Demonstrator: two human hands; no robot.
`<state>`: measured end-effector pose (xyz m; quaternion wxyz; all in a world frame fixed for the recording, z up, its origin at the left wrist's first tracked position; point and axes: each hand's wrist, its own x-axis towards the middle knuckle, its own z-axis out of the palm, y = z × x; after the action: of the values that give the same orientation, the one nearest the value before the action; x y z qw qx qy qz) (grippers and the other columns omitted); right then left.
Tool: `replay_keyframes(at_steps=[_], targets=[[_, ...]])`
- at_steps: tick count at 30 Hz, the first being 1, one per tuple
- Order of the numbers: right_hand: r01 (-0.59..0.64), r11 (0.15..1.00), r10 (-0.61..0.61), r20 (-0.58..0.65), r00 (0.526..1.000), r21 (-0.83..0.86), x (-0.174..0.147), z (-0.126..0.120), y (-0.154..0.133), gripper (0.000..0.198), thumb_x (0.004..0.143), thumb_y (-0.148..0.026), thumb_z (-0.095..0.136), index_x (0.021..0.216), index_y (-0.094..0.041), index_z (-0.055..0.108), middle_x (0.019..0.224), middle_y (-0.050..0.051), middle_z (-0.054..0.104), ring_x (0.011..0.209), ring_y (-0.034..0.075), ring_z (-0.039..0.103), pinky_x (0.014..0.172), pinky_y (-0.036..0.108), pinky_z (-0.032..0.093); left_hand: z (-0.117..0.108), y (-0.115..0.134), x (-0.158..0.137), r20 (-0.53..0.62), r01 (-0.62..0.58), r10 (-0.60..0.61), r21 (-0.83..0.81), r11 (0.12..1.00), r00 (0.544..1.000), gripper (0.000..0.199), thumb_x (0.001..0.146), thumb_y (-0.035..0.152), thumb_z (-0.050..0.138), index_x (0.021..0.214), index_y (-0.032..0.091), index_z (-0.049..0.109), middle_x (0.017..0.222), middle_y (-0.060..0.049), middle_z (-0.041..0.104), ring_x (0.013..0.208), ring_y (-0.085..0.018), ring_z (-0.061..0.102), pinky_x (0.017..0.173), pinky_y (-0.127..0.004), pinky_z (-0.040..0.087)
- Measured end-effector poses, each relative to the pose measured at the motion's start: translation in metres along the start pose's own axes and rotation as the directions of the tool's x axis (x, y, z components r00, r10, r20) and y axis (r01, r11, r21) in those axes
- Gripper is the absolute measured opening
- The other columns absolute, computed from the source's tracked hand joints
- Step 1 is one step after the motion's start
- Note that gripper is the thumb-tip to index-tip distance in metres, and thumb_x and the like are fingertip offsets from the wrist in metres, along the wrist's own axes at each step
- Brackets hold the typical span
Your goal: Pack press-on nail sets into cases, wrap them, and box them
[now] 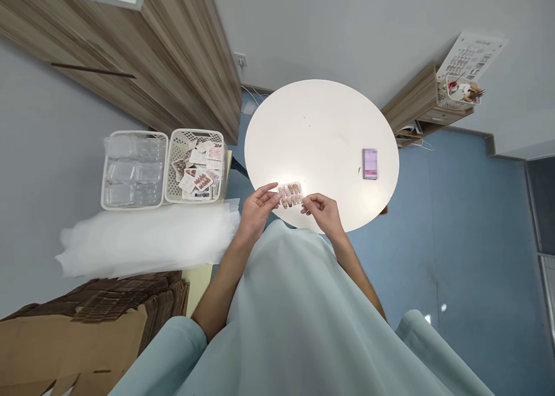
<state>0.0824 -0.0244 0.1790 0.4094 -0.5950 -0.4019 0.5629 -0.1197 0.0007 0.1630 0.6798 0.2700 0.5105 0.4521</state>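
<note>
Between my two hands is a small card of press-on nails (289,194), with two rows of decorated nails in pinkish and gold tones. My left hand (258,206) pinches its left edge with thumb and fingers. At the card's right edge, the thumb and fingertips of my right hand (321,210) are closed on it. The card is held over the near edge of a round white table (321,124), close to my body. A box or phone with a pink-purple face (370,163) lies on the right side of the table.
To the left stand a basket of nail cards (224,153) and a basket of clear plastic boxes (104,179). White plastic sheets (147,237) lie below them, beside stacked flattened cardboard (78,338). A wooden cabinet (186,49) rises behind; a shelf unit (411,101) stands right.
</note>
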Motion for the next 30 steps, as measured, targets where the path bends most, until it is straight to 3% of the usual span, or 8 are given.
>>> replay_keyframes(at_steps=[4,7,11,14,17,22,25,30], targets=[[-0.015,0.999,0.014,0.025,1.000,0.045,0.001,0.002,-0.001,0.045,0.084,-0.067,0.080,0.086,-0.022,0.073,0.080,0.003,0.073,0.075,0.020,0.073,0.073,0.033,0.058,-0.003,0.002,0.003,0.031,0.044,-0.041,-0.085,0.995,0.999,0.055,0.073,0.039,0.096,0.121,0.021,0.077,0.087,0.000,0.071,0.078,-0.011,0.064,0.078,-0.024,0.053],[-0.038,0.996,0.032,0.074,0.997,0.081,0.002,0.002,-0.001,0.044,0.085,-0.066,0.080,0.086,-0.022,0.074,0.082,0.003,0.073,0.076,0.019,0.072,0.075,0.033,0.058,-0.006,0.003,0.003,0.126,0.106,-0.086,-0.162,0.981,0.988,0.057,0.076,0.041,0.095,0.126,0.021,0.076,0.100,-0.004,0.076,0.089,-0.015,0.070,0.085,-0.028,0.055],[-0.132,0.975,0.097,0.194,0.976,0.179,0.002,0.003,0.002,0.043,0.084,-0.063,0.082,0.085,-0.022,0.074,0.082,0.002,0.072,0.074,0.016,0.070,0.075,0.030,0.057,-0.008,0.003,0.002,0.353,0.202,-0.134,-0.165,0.965,0.926,0.066,0.078,0.053,0.092,0.132,0.020,0.075,0.126,-0.014,0.077,0.102,-0.022,0.072,0.087,-0.032,0.057],[-0.214,0.950,0.143,0.293,0.945,0.227,0.003,0.004,0.004,0.042,0.084,-0.063,0.082,0.085,-0.021,0.074,0.082,0.002,0.071,0.074,0.015,0.069,0.075,0.029,0.056,-0.008,0.003,0.001,0.441,0.217,-0.137,-0.136,0.967,0.887,0.073,0.077,0.058,0.091,0.136,0.019,0.073,0.139,-0.019,0.072,0.110,-0.028,0.073,0.088,-0.036,0.057],[-0.221,0.955,0.162,0.275,0.948,0.199,0.005,0.006,0.006,0.044,0.083,-0.065,0.081,0.085,-0.021,0.074,0.084,0.002,0.072,0.074,0.015,0.070,0.074,0.029,0.056,-0.005,0.004,0.002,0.423,0.197,-0.135,-0.104,0.975,0.896,0.074,0.079,0.056,0.090,0.140,0.019,0.071,0.144,-0.020,0.069,0.117,-0.030,0.071,0.092,-0.038,0.056],[-0.083,0.996,0.082,0.032,0.996,0.018,0.004,0.009,0.001,0.042,0.084,-0.065,0.079,0.091,-0.023,0.074,0.092,0.004,0.076,0.078,0.018,0.072,0.073,0.032,0.057,0.004,0.008,0.002,0.256,0.147,-0.157,0.057,0.987,0.954,0.070,0.079,0.054,0.090,0.139,0.023,0.071,0.147,-0.018,0.068,0.116,-0.028,0.071,0.090,-0.038,0.053],[-0.010,0.997,0.013,0.036,0.999,-0.076,-0.003,0.012,-0.010,0.035,0.086,-0.060,0.079,0.091,-0.025,0.075,0.092,0.003,0.077,0.081,0.019,0.072,0.075,0.034,0.057,0.008,0.008,0.002,0.171,0.118,-0.145,0.155,0.981,0.975,0.072,0.077,0.054,0.091,0.139,0.024,0.070,0.148,-0.018,0.067,0.121,-0.030,0.069,0.091,-0.038,0.052],[0.104,0.962,-0.101,0.027,0.995,-0.253,-0.009,0.020,-0.017,0.028,0.087,-0.054,0.079,0.086,-0.026,0.074,0.091,0.002,0.077,0.078,0.019,0.069,0.075,0.035,0.058,0.010,0.003,0.004,0.152,0.059,-0.087,0.182,0.982,0.985,0.073,0.075,0.055,0.090,0.138,0.023,0.070,0.150,-0.018,0.065,0.135,-0.036,0.062,0.100,-0.043,0.053]])
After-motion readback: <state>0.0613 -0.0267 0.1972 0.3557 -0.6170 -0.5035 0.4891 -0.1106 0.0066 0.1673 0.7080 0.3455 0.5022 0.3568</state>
